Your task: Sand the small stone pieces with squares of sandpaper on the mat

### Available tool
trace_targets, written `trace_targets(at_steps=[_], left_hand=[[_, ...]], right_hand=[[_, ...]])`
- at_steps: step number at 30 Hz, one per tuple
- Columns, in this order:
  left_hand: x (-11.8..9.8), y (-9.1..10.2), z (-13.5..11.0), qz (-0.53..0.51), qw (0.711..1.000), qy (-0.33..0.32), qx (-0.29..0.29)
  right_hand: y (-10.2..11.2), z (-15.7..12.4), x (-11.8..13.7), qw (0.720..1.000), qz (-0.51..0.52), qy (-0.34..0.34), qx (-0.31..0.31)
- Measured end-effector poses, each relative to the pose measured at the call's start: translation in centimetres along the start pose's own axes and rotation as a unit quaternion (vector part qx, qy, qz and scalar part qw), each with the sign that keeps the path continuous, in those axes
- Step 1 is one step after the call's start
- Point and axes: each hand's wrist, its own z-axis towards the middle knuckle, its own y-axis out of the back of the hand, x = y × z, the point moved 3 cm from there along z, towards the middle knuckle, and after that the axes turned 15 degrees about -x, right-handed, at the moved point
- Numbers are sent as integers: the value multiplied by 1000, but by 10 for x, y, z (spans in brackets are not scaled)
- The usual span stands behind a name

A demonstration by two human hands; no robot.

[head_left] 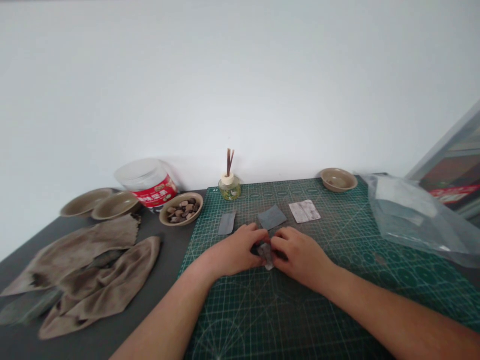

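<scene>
My left hand (pixel 243 248) and my right hand (pixel 298 252) meet at the middle of the green cutting mat (pixel 240 305). Between their fingertips is a small, bent grey-white sheet (pixel 267 256), worn-looking, perhaps sandpaper. Both hands are closed on it, thumbs and fingers pinching from either side. Whether something small is wrapped in it stays hidden by the fingers. Just beyond the hands lie a narrow grey sheet (pixel 227 224), a grey square sheet (pixel 272 217) and a whitish, smudged square sheet (pixel 305 211), all flat on the mat.
Left of the mat, a bowl (pixel 165 217) holds several brown pebble-like pieces. Behind it are a red-labelled plastic tub (pixel 150 185) and two bowls (pixel 84 202). Brown cloths (pixel 112 280) lie nearer. A reed diffuser (pixel 230 187), another bowl (pixel 338 180) and a plastic bag (pixel 416 215) line the back and right.
</scene>
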Motion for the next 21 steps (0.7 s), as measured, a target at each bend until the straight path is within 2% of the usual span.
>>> trace_targets(at_steps=[3, 8, 13, 18, 21], left_hand=[[0, 0, 0, -3, 1000, 5, 6], [0, -1, 1, 3, 1000, 7, 7], [0, 0, 1, 4, 1000, 9, 10], [-2, 1, 0, 7, 1000, 9, 7], [-2, 0, 1, 3, 1000, 5, 8]], right_hand=[[1, -3, 0, 999, 20, 37, 26], [3, 0, -8, 1000, -9, -5, -1], [1, -2, -3, 999, 11, 41, 20], [3, 0, -8, 1000, -1, 3, 1], [1, 1, -3, 1000, 4, 21, 4]])
